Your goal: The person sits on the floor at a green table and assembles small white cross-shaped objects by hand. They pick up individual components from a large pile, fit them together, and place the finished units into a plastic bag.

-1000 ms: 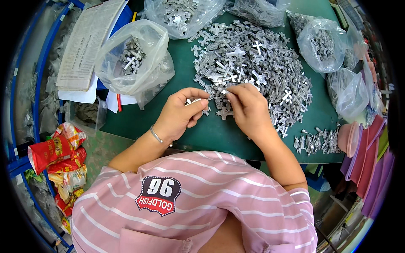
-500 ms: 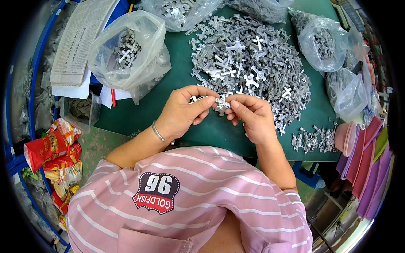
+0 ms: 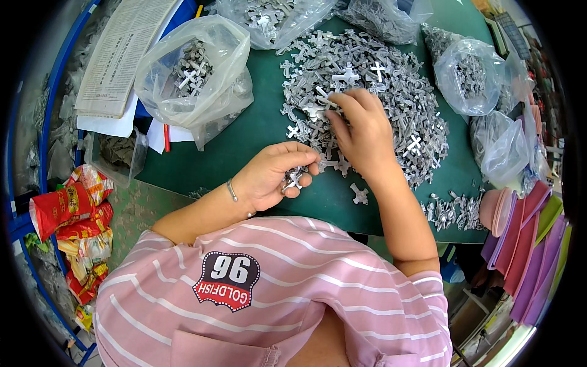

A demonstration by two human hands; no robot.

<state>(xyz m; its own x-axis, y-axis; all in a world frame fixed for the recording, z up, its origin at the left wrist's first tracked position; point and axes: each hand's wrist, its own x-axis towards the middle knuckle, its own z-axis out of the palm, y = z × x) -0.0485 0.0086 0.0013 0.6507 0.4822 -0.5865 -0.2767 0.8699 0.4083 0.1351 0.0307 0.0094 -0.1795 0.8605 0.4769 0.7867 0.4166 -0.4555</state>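
Note:
My left hand (image 3: 278, 174) is closed around a few small silver metal crosses (image 3: 295, 180), which show in the curl of its fingers. Its fingertips are beside the near left edge of a big heap of grey metal crosses (image 3: 406, 101). Over that heap is my right hand (image 3: 364, 131), slightly blurred, with thumb and fingers apart and nothing visible between them. A larger bright cross (image 3: 347, 74) lies on top just beyond its fingers. Below the right wrist, a single cross (image 3: 359, 194) lies apart on the green tabletop (image 3: 293, 205).
An open plastic bag of crosses (image 3: 192, 92) stands at left, beside printed sheets (image 3: 119, 61) and a red pen (image 3: 166, 138). More filled bags (image 3: 471, 73) line the far and right sides. Small silver pieces (image 3: 455, 212) lie at the right, near pink cups (image 3: 496, 208).
Both hands were together over a cross at the near edge of the heap. My right hand has moved away and up over the heap, while my left has drawn slightly nearer me.

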